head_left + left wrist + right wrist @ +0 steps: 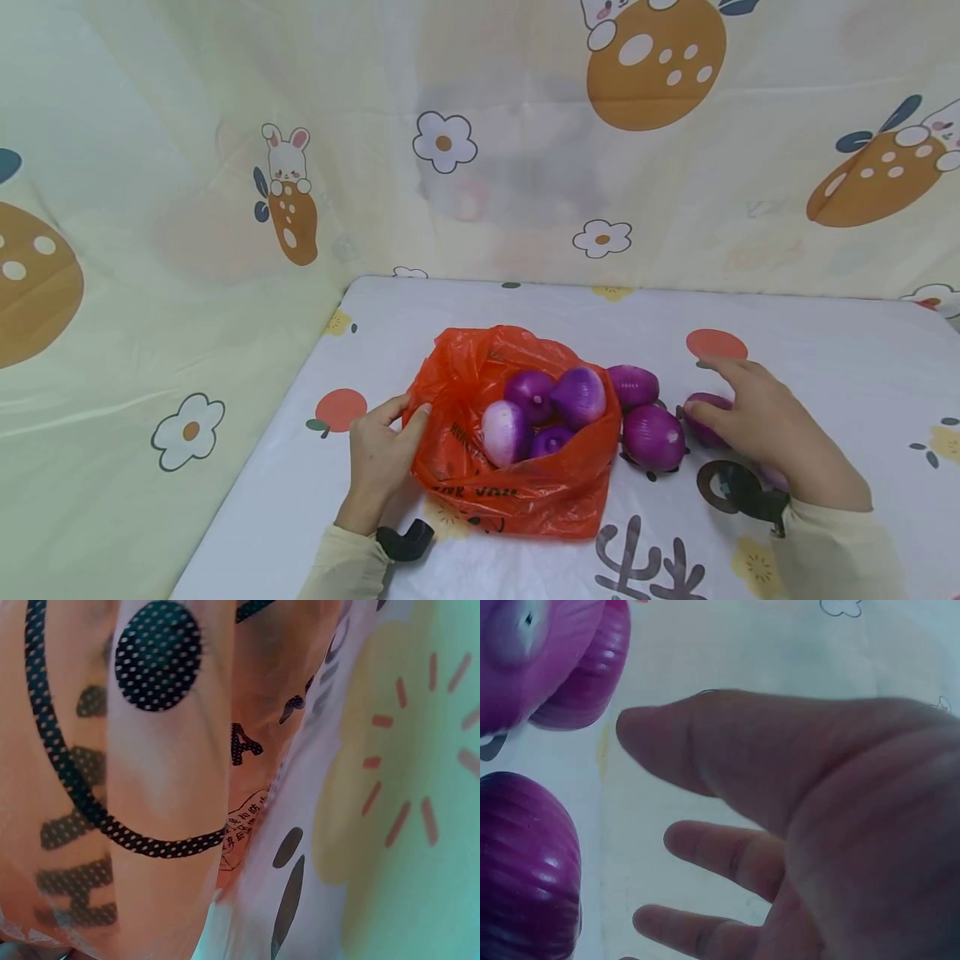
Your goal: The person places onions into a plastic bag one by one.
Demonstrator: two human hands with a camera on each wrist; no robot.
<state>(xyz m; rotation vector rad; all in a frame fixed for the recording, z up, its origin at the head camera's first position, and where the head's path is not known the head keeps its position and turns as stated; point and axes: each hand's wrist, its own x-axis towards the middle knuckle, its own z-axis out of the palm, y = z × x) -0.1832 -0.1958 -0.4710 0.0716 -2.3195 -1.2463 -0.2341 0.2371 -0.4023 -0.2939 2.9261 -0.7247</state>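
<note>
A red plastic bag stands with its mouth spread wide, several purple onions visible inside. At its left side my left hand grips the rim between thumb and fingers; the left wrist view shows mostly the bag's printed wall, with that hand nearly hidden. My right hand reaches over the onions on the table, thumb and fingers apart. Nearest to it is an onion partly covered by the thumb. In the right wrist view an onion lies left of the spread fingers, with nothing held.
Right of the bag, a round onion and a longer one lie close together. Another onion is mostly hidden under the right wrist. A printed cloth covers the table, and patterned curtains rise behind and at left.
</note>
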